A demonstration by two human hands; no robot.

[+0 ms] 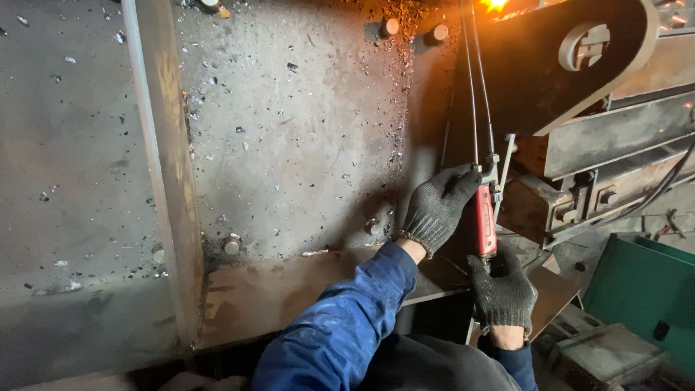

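A cutting torch with a red handle stands upright at the right of centre. Its thin metal tubes run up to a bright orange flame at the top edge. My left hand, in a dark knit glove, grips the top of the handle by the valve. Just below, my right hand, also gloved, holds the handle's lower end. A dark steel bracket sits beside the flame.
A large grey steel plate speckled with slag and studded with bolts fills the centre. An upright steel rib stands on the left, a flat ledge below. Rusty steel beams and a green box lie on the right.
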